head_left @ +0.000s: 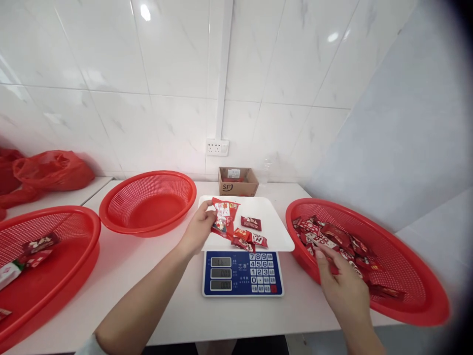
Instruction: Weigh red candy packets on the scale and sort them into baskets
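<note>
My left hand [199, 228] is closed on the edge of a red printed snack bag [224, 217] and holds it over the white pan [275, 222] of a digital scale. On the pan, by the bag, lie several small wrapped snacks [251, 223] in red and dark red. My right hand [343, 278] is inside the near left side of the right red basket [417, 296], with thumb and forefinger pinched at a small red-and-white wrapped snack [322, 240]. More such packets lie around those fingers. Its other fingers are partly hidden.
Below the pan is the scale's blue keypad panel [242, 273]. Behind it stands a small cardboard box [238, 182]. Another red basket [148, 202] is at the back left, and one with a few packets [40, 243] at the near left. Red plastic bags [53, 170] lie far left.
</note>
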Demonstrator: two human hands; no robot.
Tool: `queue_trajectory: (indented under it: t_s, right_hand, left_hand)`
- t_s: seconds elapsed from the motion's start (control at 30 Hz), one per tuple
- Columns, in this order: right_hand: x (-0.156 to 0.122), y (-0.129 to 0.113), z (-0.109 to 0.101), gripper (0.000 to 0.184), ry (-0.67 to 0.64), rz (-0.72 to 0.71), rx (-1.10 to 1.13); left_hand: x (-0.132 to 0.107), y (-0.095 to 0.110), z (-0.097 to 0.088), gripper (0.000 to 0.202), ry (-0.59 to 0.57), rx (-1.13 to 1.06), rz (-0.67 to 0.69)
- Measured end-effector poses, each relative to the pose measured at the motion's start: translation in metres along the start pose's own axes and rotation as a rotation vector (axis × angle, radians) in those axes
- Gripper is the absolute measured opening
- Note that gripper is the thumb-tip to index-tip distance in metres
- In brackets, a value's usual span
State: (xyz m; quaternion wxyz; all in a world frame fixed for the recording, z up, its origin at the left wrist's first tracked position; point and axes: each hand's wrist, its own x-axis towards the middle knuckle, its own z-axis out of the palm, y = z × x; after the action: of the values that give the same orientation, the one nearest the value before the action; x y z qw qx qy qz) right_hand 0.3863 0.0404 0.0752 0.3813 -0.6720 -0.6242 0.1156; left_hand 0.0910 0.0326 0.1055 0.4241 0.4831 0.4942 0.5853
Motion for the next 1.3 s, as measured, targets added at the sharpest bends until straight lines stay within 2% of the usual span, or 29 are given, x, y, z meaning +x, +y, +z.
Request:
queue_trajectory:
  t_s: [0.03,0.07,0.13,0.17,0.23,0.3,0.37,0.5,0.63,0.77,0.87,0.97,1.1,1.17,1.3]
  right_hand:
    - [-0.006,-0.012,0.004,0.048,-0.018,-0.029,0.162]
    - [-0.012,-0.025,0.008,0.050,-0.095,-0.052,0.328]
    - [-0.024,-0.052,0.017,0.061,-0.326,-0.111,0.622]
    - [-0.028,-0.064,0.020,0.064,-0.435,-0.125,0.693]
    - [-0.033,-0.083,0.026,0.053,-0.618,-0.107,0.691]
    - [-0.035,-0.094,0.030,0.039,-0.711,-0.061,0.663]
    - [-0.036,-0.099,0.034,0.036,-0.693,-0.001,0.712]
    - [-0.040,-0.105,0.042,0.037,-0.563,0.135,0.973]
    - [-0.045,-0.105,0.043,0.041,-0.692,0.204,1.075]
    - [-0.045,-0.096,0.039,0.043,-0.822,0.151,1.005]
    - [-0.046,-0.091,0.039,0.041,-0.866,0.123,0.969]
    - [-0.050,-0.091,0.042,0.038,-0.812,0.146,0.999]
    - [-0.054,-0.096,0.048,0.036,-0.667,0.208,1.096]
    - [-0.056,-0.098,0.050,0.036,-0.645,0.246,1.148]
    - [-0.058,-0.095,0.051,0.034,-0.684,0.275,1.181]
  left_hand:
    - [-0.008,0.002,0.007,0.030,-0.028,-0.099,-0.040]
    - [-0.017,0.003,0.015,0.031,-0.060,-0.133,-0.066]
    - [-0.033,0.005,0.027,0.031,-0.144,-0.094,-0.079]
    - [-0.040,0.006,0.031,0.031,-0.188,-0.044,-0.068]
    - [-0.050,0.008,0.034,0.030,-0.251,0.059,-0.033]
    - [-0.056,0.012,0.032,0.030,-0.251,0.105,-0.025]
    - [-0.059,0.014,0.029,0.033,-0.218,0.051,-0.042]
    - [-0.064,0.011,0.026,0.042,-0.204,-0.114,-0.055]
    - [-0.064,0.006,0.026,0.032,-0.199,-0.144,-0.089]
    - [-0.062,0.011,0.020,0.032,-0.252,-0.092,-0.120]
    - [-0.062,0.015,0.018,0.032,-0.259,-0.075,-0.121]
    - [-0.064,0.015,0.020,0.035,-0.200,-0.122,-0.123]
    - [-0.064,0.010,0.025,0.042,-0.094,-0.270,-0.105]
    - [-0.064,0.010,0.026,0.041,-0.120,-0.300,-0.102]
    - [-0.066,0.015,0.029,0.040,-0.257,-0.310,-0.085]
